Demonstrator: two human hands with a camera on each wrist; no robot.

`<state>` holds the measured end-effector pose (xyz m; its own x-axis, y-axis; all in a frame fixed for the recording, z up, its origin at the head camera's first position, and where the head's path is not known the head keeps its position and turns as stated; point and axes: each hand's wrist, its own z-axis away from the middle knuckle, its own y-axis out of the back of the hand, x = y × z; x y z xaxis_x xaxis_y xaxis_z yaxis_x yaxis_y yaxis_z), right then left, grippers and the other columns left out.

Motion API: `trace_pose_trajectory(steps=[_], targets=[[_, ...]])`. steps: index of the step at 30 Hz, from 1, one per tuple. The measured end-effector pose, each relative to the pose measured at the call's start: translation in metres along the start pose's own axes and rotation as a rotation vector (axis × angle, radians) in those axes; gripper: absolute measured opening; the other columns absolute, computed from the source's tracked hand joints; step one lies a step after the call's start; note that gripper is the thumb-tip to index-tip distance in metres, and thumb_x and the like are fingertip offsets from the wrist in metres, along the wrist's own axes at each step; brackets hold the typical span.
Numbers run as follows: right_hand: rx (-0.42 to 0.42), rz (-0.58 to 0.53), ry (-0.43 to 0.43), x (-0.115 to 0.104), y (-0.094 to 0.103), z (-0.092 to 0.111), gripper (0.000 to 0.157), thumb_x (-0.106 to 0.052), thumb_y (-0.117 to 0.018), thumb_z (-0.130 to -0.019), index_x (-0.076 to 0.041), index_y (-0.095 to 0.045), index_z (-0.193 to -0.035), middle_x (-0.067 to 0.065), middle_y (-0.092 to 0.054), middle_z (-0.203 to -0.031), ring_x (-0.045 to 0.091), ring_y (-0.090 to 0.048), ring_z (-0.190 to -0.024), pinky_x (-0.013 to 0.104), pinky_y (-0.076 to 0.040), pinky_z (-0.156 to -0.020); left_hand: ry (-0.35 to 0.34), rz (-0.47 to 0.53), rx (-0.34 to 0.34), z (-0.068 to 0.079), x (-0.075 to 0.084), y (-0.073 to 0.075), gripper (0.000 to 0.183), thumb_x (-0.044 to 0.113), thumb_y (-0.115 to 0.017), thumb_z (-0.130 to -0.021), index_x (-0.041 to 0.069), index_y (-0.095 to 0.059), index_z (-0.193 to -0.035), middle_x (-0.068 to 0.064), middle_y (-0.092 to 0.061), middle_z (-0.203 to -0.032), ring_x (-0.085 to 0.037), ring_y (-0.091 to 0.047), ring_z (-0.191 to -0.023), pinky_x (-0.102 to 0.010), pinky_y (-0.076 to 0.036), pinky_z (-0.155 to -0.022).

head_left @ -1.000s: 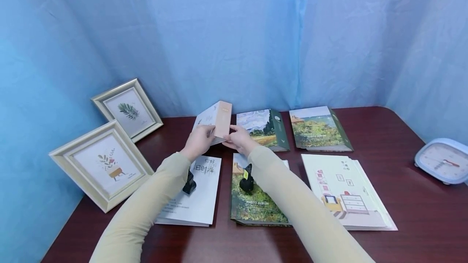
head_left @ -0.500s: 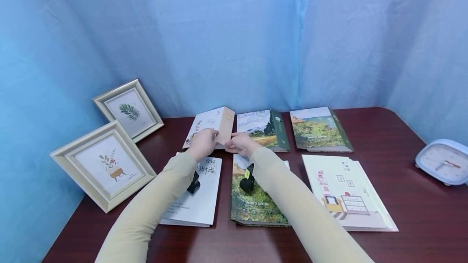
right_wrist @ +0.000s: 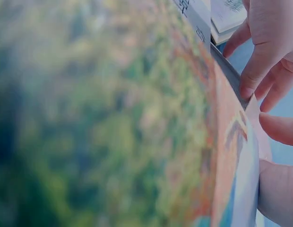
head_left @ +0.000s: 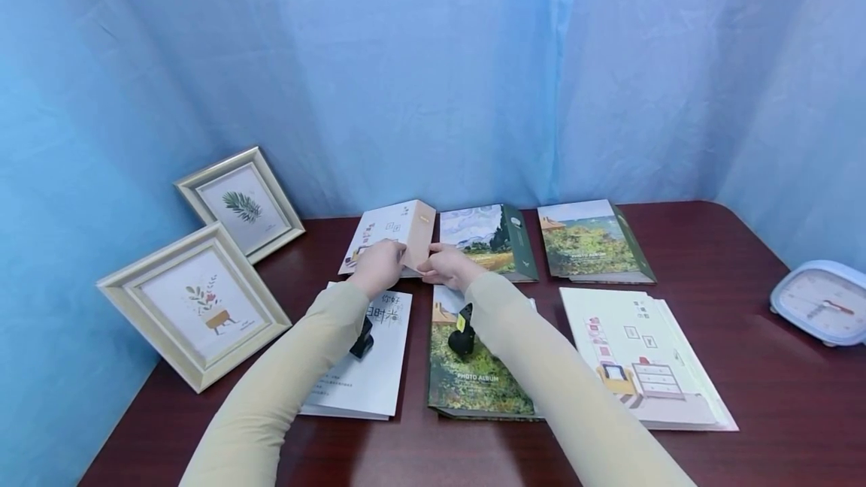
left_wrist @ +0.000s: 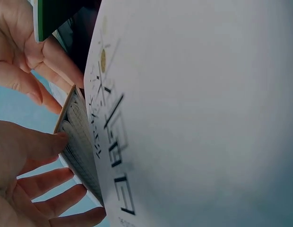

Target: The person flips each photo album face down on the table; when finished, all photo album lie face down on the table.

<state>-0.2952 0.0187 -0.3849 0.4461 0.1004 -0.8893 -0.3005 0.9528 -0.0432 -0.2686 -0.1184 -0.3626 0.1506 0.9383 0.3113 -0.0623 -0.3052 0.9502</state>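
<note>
In the head view, a pale photo album [head_left: 388, 222] with a pink spine lies at the back left of the table, its spine tilted towards the right. My left hand [head_left: 379, 265] grips its near edge. The left wrist view shows the thumb at the spine edge and the page edges [left_wrist: 82, 137] beside the spread fingers. My right hand [head_left: 452, 265] pinches the near right corner of the spine. Just right of that album lies one with a landscape painting [head_left: 473, 228] and a green spine.
Another landscape album [head_left: 587, 235] lies at the back right. Along the front are a white album [head_left: 365, 382], a green photo album [head_left: 476, 389] and a pale room-print album [head_left: 636, 352]. Two picture frames [head_left: 192, 382] [head_left: 294, 228] stand left. A blue clock [head_left: 822, 303] stands right.
The pink-spined album, tilted up a second ago, has come down flat on the table, with both hands at its near edge. Over the last half second the hands have barely moved.
</note>
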Motion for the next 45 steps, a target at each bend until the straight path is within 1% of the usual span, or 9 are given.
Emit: trace_pose_trajectory(steps=[5, 12, 16, 23, 29, 34, 37, 40, 45], targets=[[-0.004, 0.073, -0.012, -0.005, 0.003, 0.005, 0.069, 0.003, -0.052, -0.093, -0.011, -0.019, -0.152, 0.02, -0.03, -0.15, 0.032, -0.047, -0.127, 0.038, -0.044, -0.102, 0.001, -0.01, -0.01, 0.002, 0.002, 0.003, 0.031, 0.016, -0.051, -0.098, 0.003, -0.061, -0.125, -0.014, -0.062, -0.116, -0.023, -0.06, -0.1, -0.037, -0.048, -0.086], [-0.022, 0.064, -0.004, -0.007, 0.006, 0.012, 0.067, 0.003, -0.054, -0.092, -0.009, -0.023, -0.151, 0.02, -0.031, -0.149, 0.033, -0.047, -0.128, 0.04, -0.043, -0.102, -0.022, -0.076, -0.029, 0.0, -0.002, 0.0, 0.031, 0.016, -0.055, -0.096, 0.003, -0.063, -0.122, -0.015, -0.064, -0.113, -0.025, -0.061, -0.098, -0.039, -0.049, -0.085], [-0.026, 0.063, 0.026, -0.009, 0.008, 0.015, 0.066, 0.002, -0.054, -0.092, -0.007, -0.024, -0.15, 0.022, -0.035, -0.146, 0.033, -0.049, -0.126, 0.038, -0.044, -0.102, -0.013, -0.071, -0.061, 0.0, -0.003, -0.001, 0.032, 0.019, -0.054, -0.096, 0.004, -0.063, -0.123, -0.014, -0.065, -0.116, -0.024, -0.061, -0.1, -0.039, -0.049, -0.084], [-0.055, 0.061, 0.051, -0.013, 0.011, 0.023, 0.061, 0.0, -0.053, -0.094, -0.007, -0.027, -0.149, 0.022, -0.037, -0.144, 0.034, -0.049, -0.126, 0.04, -0.044, -0.101, 0.023, 0.005, -0.079, 0.003, -0.005, 0.003, 0.035, 0.021, -0.057, -0.094, 0.003, -0.062, -0.123, -0.013, -0.064, -0.12, -0.025, -0.062, -0.102, -0.04, -0.05, -0.088], [-0.039, 0.035, 0.054, -0.012, 0.014, 0.029, 0.057, -0.004, -0.055, -0.094, -0.009, -0.032, -0.147, 0.021, -0.04, -0.142, 0.034, -0.048, -0.127, 0.043, -0.045, -0.101, 0.045, 0.109, -0.095, 0.008, -0.007, 0.009, 0.041, 0.023, -0.057, -0.095, 0.001, -0.056, -0.129, -0.016, -0.06, -0.125, -0.027, -0.061, -0.107, -0.042, -0.05, -0.092], [-0.042, 0.019, 0.114, -0.01, 0.018, 0.037, 0.057, -0.005, -0.055, -0.095, -0.008, -0.032, -0.147, 0.021, -0.041, -0.142, 0.034, -0.046, -0.129, 0.04, -0.044, -0.102, 0.055, 0.167, -0.083, 0.011, -0.01, 0.013, 0.044, 0.024, -0.058, -0.094, 0.003, -0.053, -0.133, -0.017, -0.055, -0.133, -0.03, -0.057, -0.116, -0.045, -0.046, -0.097], [-0.059, 0.019, 0.158, -0.008, 0.023, 0.044, 0.055, -0.006, -0.055, -0.095, -0.007, -0.033, -0.146, 0.021, -0.043, -0.141, 0.034, -0.045, -0.13, 0.04, -0.043, -0.103, 0.051, 0.22, -0.079, 0.014, -0.011, 0.014, 0.044, 0.024, -0.058, -0.094, 0.005, -0.053, -0.133, -0.017, -0.05, -0.139, -0.032, -0.052, -0.122, -0.046, -0.044, -0.1], [-0.087, 0.038, 0.184, -0.005, 0.03, 0.053, 0.055, -0.006, -0.054, -0.096, -0.007, -0.031, -0.146, 0.022, -0.042, -0.141, 0.034, -0.044, -0.13, 0.041, -0.042, -0.104, 0.034, 0.256, -0.079, 0.019, -0.012, 0.016, 0.044, 0.025, -0.057, -0.095, 0.006, -0.053, -0.133, -0.017, -0.047, -0.142, -0.033, -0.052, -0.123, -0.047, -0.045, -0.099], [-0.134, 0.056, 0.185, 0.005, 0.044, 0.068, 0.055, -0.005, -0.051, -0.097, -0.005, -0.028, -0.147, 0.025, -0.039, -0.142, 0.036, -0.042, -0.13, 0.043, -0.04, -0.105, 0.029, 0.303, -0.081, 0.028, -0.015, 0.015, 0.043, 0.027, -0.058, -0.094, 0.008, -0.055, -0.133, -0.015, -0.052, -0.137, -0.033, -0.054, -0.121, -0.047, -0.047, -0.096]])
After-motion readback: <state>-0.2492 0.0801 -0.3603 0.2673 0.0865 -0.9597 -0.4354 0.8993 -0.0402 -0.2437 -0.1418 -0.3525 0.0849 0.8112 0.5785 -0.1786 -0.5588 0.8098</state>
